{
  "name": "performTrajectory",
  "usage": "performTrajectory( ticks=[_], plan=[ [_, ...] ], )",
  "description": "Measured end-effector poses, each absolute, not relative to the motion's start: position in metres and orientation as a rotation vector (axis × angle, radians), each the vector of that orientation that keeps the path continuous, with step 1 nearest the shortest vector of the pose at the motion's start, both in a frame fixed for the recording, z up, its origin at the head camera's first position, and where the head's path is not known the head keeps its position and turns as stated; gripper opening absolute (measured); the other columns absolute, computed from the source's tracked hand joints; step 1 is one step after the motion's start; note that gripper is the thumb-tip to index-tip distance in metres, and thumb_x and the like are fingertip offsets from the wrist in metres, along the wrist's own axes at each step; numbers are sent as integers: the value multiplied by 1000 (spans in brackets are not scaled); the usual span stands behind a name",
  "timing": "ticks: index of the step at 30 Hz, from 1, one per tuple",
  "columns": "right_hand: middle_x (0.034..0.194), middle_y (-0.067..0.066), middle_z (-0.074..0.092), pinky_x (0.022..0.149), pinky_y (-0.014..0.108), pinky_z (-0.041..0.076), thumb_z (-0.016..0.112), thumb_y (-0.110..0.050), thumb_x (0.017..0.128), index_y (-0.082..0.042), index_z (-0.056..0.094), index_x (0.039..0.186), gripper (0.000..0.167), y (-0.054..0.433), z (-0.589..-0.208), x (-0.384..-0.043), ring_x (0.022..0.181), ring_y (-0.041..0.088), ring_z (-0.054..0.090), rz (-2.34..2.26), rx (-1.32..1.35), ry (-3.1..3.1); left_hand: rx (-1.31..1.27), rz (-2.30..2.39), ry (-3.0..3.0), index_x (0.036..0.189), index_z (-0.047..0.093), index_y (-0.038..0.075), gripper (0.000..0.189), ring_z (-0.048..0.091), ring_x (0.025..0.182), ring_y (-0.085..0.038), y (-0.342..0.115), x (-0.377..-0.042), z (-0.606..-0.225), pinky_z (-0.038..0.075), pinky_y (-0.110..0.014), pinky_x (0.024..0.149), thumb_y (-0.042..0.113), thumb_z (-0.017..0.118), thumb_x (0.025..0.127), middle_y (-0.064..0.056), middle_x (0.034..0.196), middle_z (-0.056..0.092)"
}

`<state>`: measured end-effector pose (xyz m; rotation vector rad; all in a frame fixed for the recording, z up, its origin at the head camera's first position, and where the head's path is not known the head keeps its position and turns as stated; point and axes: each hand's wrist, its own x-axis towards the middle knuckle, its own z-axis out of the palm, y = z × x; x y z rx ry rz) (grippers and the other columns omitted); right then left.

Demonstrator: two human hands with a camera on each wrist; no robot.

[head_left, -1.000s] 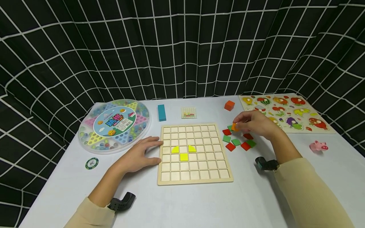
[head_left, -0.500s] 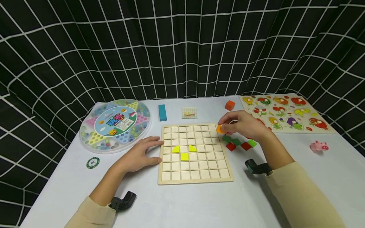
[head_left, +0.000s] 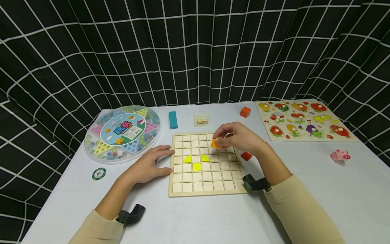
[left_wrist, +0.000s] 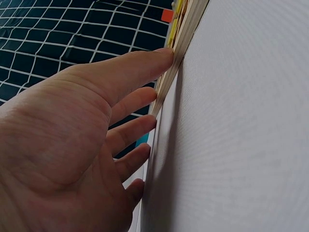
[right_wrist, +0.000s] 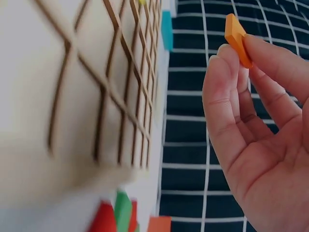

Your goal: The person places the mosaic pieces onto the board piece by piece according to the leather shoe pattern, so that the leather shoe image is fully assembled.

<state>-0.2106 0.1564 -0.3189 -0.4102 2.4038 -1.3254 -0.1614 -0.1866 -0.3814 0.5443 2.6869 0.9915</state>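
My right hand (head_left: 242, 139) pinches an orange tile (head_left: 214, 143) between thumb and fingers, above the upper right part of a wooden grid board (head_left: 210, 195). In the right wrist view the thin orange tile (right_wrist: 235, 36) is held clear of the board, tilted. On the board sit a yellow square tile (head_left: 197, 166) and two yellow quarter-circle tiles, one at left (head_left: 187, 159) and one at right (head_left: 205, 158). My left hand (head_left: 147, 166) lies at the board's left edge. Its thumb and some fingertips touch that edge in the left wrist view, the fingers fairly straight.
Right of the board lies a red tile (head_left: 246, 156); green tiles (right_wrist: 123, 210) show blurred in the right wrist view. Behind stand a teal block (head_left: 173, 120), a small pattern card (head_left: 202, 120) and an orange cube (head_left: 245, 112). A marble game (head_left: 122, 132), poker chip (head_left: 99, 174), fruit puzzle (head_left: 304, 122) and toy pig (head_left: 340, 156) flank them.
My right hand has carried the orange tile leftward from the loose tile pile to above the board, and its forearm now hides most of that pile. The left hand has stayed put.
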Motion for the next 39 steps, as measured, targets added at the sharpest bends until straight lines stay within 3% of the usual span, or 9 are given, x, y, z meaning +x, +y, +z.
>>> performTrajectory(
  ticks=[19, 27, 39],
  plan=[
    [83, 6, 67, 72, 30, 61, 75, -4, 91, -6, 74, 95, 5, 79, -336, -200, 73, 20, 67, -1267, -485, 2220, 567, 1000, 2677, 149, 58, 18, 63, 27, 155, -43, -188, -160, -381, 24, -68, 122, 38, 77, 92, -11, 164, 40],
    [75, 1, 68, 59, 24, 50, 76, 2, 87, -10, 74, 87, 12, 63, -335, -199, 64, 17, 57, -1088, -554, 2291, 594, 1015, 2681, 148, 58, 16, 62, 28, 154, -42, -188, -159, -378, 25, -67, 122, 35, 77, 92, -12, 164, 40],
    [74, -2, 68, 67, 25, 46, 81, -1, 85, -16, 74, 78, 17, 52, -333, -195, 71, 13, 56, -860, -638, 2428, 577, 1021, 2673, 148, 58, 17, 63, 27, 156, -41, -189, -160, -379, 25, -66, 122, 35, 78, 92, -11, 165, 39]
  ],
)
